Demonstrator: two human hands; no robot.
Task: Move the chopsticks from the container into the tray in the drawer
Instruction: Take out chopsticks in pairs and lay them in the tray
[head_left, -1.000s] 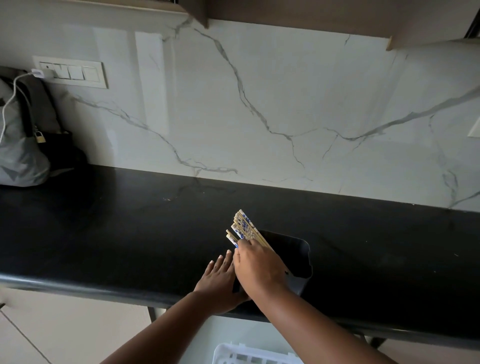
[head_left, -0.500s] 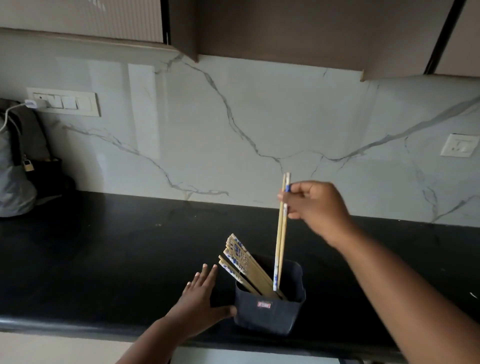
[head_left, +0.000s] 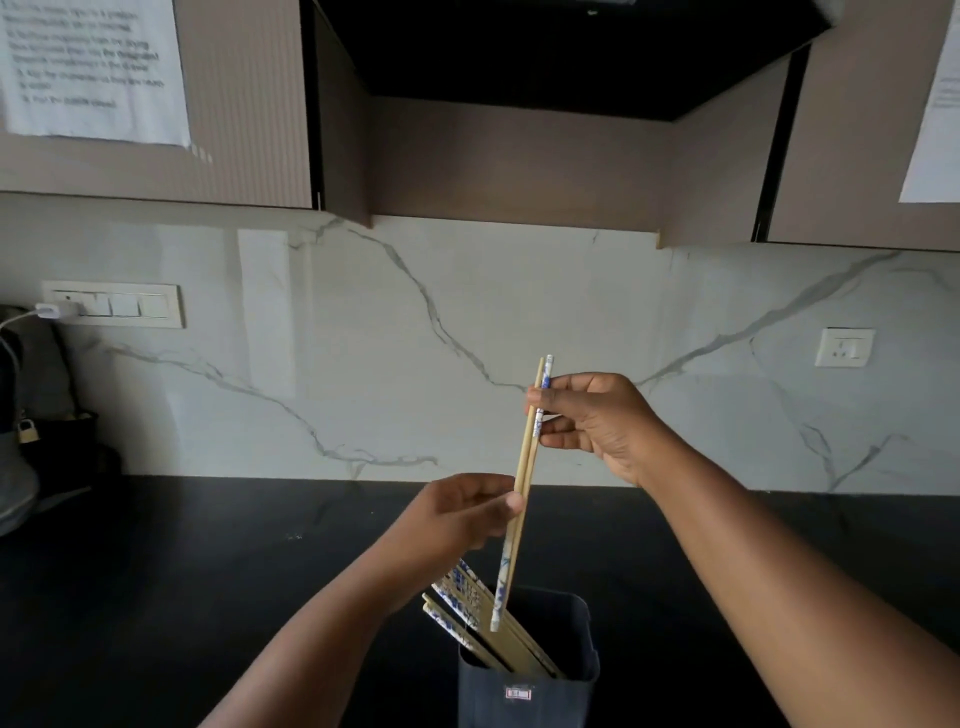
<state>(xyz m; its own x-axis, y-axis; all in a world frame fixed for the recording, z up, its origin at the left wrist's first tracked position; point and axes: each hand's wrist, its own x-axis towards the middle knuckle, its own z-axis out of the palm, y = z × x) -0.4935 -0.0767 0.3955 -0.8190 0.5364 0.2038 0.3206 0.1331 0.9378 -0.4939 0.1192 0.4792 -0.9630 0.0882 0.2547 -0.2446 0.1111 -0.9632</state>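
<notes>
Here the fingertips (head_left: 537, 402) of the right hand (head_left: 597, 421) are pinching a pair of chopsticks (head_left: 522, 493) near their upper, blue-patterned ends, thumb and fingers curled shut around the two sticks, while the left hand (head_left: 457, 512) is closing its thumb and forefinger lightly on the same pair lower down, about mid-length. The pair is hanging almost upright, its lower tips just over the mouth of the dark container (head_left: 540, 675), clear of the bundle of chopsticks (head_left: 467, 603) that is leaning toward the container's left side. The container is standing at the front edge of the black counter (head_left: 156, 597); the drawer and its tray are not showing. The sticks look light, stiff and smooth, so they are likely to slide or scissor apart if pinched at one point only; taking them at two spots, or wrapping the fingers round the middle, is probably keeping them parallel. Half a second back, the left hand was lying flat on the counter beside the container and the pair's tips were still down inside it; now that hand is up on the sticks and the pair is lifted out. The view is also tilting higher, bringing in the wall cabinets (head_left: 156, 104) and a taped paper sheet (head_left: 93, 67).
</notes>
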